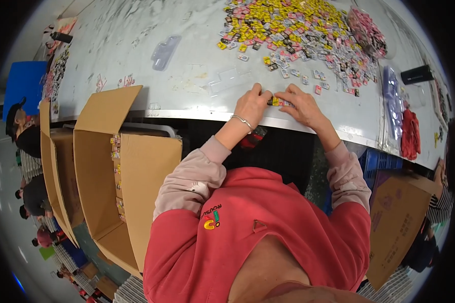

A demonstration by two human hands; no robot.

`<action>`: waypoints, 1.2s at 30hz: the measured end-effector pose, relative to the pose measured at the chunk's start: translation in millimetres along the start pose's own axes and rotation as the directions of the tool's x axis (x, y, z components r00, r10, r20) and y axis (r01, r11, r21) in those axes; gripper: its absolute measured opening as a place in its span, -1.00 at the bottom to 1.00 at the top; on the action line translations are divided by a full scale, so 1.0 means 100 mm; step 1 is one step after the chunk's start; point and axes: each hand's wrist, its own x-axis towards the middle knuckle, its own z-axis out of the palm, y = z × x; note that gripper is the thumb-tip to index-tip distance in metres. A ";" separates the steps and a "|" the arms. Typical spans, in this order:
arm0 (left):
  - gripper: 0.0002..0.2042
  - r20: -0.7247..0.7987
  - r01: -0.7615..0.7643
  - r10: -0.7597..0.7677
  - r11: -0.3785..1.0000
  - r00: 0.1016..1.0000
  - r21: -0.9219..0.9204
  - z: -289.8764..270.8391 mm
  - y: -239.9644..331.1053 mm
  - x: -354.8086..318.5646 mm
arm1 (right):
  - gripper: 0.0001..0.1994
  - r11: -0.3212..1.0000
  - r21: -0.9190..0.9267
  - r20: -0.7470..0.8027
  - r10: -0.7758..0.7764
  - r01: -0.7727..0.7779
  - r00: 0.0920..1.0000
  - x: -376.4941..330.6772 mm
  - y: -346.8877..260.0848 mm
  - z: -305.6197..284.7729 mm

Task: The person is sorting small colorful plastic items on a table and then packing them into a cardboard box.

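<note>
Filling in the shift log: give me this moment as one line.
left hand and right hand: pinching row of small yellow and pink packets | on grey table edge | loose packet heap beyond | open cardboard box left

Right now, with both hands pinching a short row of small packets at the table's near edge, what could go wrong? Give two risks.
1. The row of packets lies close to the table edge, held between the left hand and right hand; a slip of the grip might drop some to the floor.
2. The heap of loose packets spreads wide just behind the hands; a reaching sleeve could scatter it.
</note>
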 end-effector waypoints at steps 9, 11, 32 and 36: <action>-0.75 -0.112 0.017 -0.020 0.999 0.994 -0.028 -0.49 -0.30 -0.12 | -0.74 0.992 -0.085 -0.064 -0.095 0.090 0.993 0.47 -0.32 0.15; -0.76 -0.150 0.047 -0.046 0.999 0.988 0.002 -0.70 -0.48 -0.08 | -0.73 0.984 -0.108 -0.056 -0.146 0.140 0.988 0.81 -0.41 0.17; -0.77 -0.329 -0.018 0.021 1.000 0.944 0.014 -0.53 -0.96 -0.33 | -0.74 0.955 -0.094 -0.398 -0.295 0.281 0.869 0.80 -0.30 0.60; -0.78 -0.272 0.045 -0.016 0.994 0.962 0.100 -0.56 -0.75 -0.41 | -0.69 0.979 -0.112 -0.386 -0.201 0.171 0.900 0.75 -0.30 0.58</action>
